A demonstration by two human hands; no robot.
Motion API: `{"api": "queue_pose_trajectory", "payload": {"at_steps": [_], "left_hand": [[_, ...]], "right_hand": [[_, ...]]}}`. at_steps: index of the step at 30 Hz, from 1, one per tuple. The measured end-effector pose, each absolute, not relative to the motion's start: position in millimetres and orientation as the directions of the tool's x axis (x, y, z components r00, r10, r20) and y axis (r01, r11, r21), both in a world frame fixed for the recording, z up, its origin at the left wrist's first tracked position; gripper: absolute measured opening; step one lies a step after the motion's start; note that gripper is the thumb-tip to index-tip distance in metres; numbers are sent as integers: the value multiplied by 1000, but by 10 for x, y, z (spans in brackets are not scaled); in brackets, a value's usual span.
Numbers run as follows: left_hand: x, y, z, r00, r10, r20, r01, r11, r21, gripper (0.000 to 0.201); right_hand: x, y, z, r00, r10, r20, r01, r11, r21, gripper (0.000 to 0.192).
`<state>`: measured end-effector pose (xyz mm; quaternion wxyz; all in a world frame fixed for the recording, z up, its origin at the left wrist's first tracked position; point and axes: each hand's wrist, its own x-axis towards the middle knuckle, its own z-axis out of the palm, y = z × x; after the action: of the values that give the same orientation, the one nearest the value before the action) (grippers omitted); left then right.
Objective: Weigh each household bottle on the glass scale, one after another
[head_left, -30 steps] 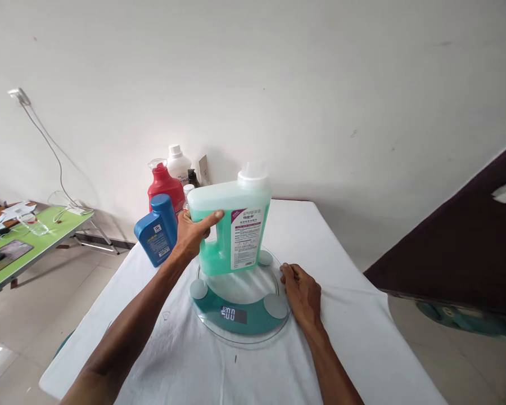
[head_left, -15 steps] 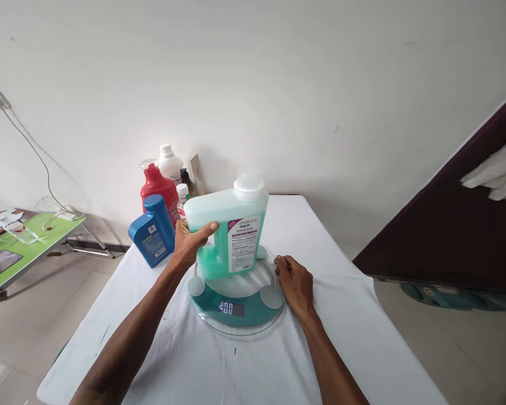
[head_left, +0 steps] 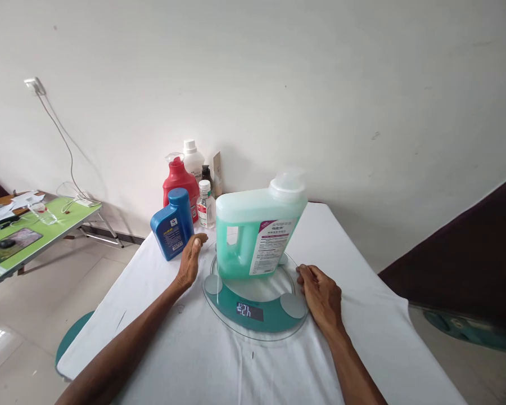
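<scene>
A large translucent jug of green liquid (head_left: 240, 208), white-capped and with a handle, stands on a round glass scale (head_left: 274, 323). The scale's display (head_left: 249, 311) is lit, its digits partly blurred. My left hand (head_left: 190, 260) is open and empty, just left of the jug and apart from it, with the fingers pointing forward. Loosely curled, my right hand (head_left: 320, 292) rests on the cloth with its fingertips at the scale's right rim. A blue bottle (head_left: 171, 228) stands close beyond my left hand.
Behind the blue bottle are a red bottle (head_left: 179, 179), a white bottle (head_left: 193, 160), a small clear bottle (head_left: 206, 208) and a dark pump bottle (head_left: 206, 175). White cloth (head_left: 185, 349) covers the table. At left is a green table (head_left: 54, 225); a teal stool (head_left: 73, 337) is below.
My left hand has let go of the jug's handle and drawn back to the left. The jug now stands on the scale and the display digits differ. The view has shifted slightly left.
</scene>
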<state>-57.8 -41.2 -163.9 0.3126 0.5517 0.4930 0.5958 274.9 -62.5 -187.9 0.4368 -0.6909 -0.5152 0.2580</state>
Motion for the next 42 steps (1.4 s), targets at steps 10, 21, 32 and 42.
{"api": "queue_pose_trajectory", "payload": {"at_steps": [10, 21, 32, 42], "left_hand": [[-622, -236, -1968, -282, 947, 152, -69, -178, 982, 96], [-651, -289, -1958, -247, 956, 157, -4, -163, 987, 99], [-689, -267, -1932, -199, 966, 165, 33, -162, 986, 97], [-689, -262, -1949, -193, 966, 174, 52, -168, 985, 95]], "right_hand": [[2749, -653, -1892, 367, 921, 129, 532, -94, -842, 52], [2763, -638, -1944, 313, 933, 177, 569, -35, -822, 47], [2733, -621, -1945, 326, 932, 155, 519, -40, -854, 40], [2725, -624, -1934, 326, 934, 143, 511, -47, -858, 39]]}}
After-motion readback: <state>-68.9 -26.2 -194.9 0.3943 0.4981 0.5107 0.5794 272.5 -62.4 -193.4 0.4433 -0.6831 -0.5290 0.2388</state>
